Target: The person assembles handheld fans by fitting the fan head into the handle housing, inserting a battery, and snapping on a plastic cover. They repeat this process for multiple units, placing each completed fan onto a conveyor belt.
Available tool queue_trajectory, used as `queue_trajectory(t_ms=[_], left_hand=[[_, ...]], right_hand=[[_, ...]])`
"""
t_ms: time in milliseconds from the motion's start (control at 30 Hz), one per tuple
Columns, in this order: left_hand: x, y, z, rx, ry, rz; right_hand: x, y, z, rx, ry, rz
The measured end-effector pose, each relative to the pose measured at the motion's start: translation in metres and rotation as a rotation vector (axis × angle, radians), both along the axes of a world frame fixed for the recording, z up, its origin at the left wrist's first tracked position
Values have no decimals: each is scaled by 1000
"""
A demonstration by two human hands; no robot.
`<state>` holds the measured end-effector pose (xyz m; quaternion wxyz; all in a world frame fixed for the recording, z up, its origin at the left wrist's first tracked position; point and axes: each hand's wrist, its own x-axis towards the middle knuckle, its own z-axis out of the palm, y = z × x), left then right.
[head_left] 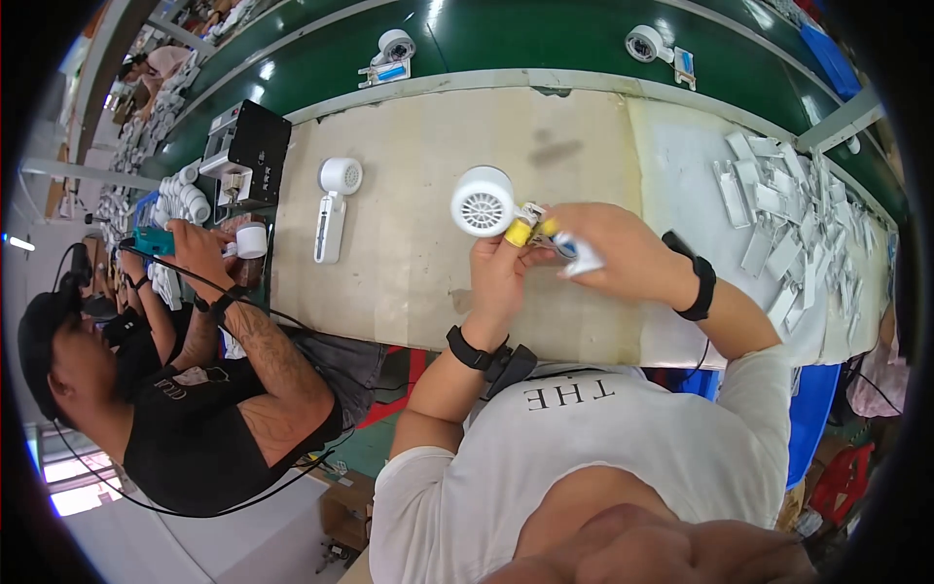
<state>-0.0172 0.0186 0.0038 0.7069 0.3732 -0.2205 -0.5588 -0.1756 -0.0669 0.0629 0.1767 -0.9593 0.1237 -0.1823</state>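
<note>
My left hand (499,277) is closed on a white handheld fan below its round, grilled head (484,202). A yellow band, apparently a finger cover (519,233), wraps a digit of that hand. Close on the right, my right hand (618,248) is bent in with its fingers closed on a small white plastic piece (584,259), blurred by motion. Another bit of yellow shows at its fingertips. Both hands meet at the fan's open handle end (531,210), where small inner parts show; the fingers hide most of it.
Another white handheld fan (333,209) lies at the table's left. Many loose white plastic parts (778,209) are heaped at right. A black machine box (246,154) stands near a co-worker (209,389) holding a teal tool (154,240). Fans with blue cells (391,70) lie on the green belt.
</note>
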Motion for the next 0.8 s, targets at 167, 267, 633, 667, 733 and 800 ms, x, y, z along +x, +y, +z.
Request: queue_trajectory(t_ms=[167, 267, 633, 667, 733, 800], left_hand=[[1, -4, 12, -43, 9, 29], [-1, -4, 7, -58, 27, 49], [-10, 2, -8, -121, 27, 150], [-11, 3, -8, -145, 33, 154], [-12, 4, -5, -164, 42, 148], [-14, 6, -4, -184, 50, 142]], right_hand=[[-17, -15, 8, 1019, -345, -279], [-7, -2, 11, 673, -266, -264], [26, 18, 10, -30, -170, -266], [27, 19, 10, -30, -173, -266], [29, 20, 10, -46, -170, -279], [33, 22, 6, -77, -189, -300]])
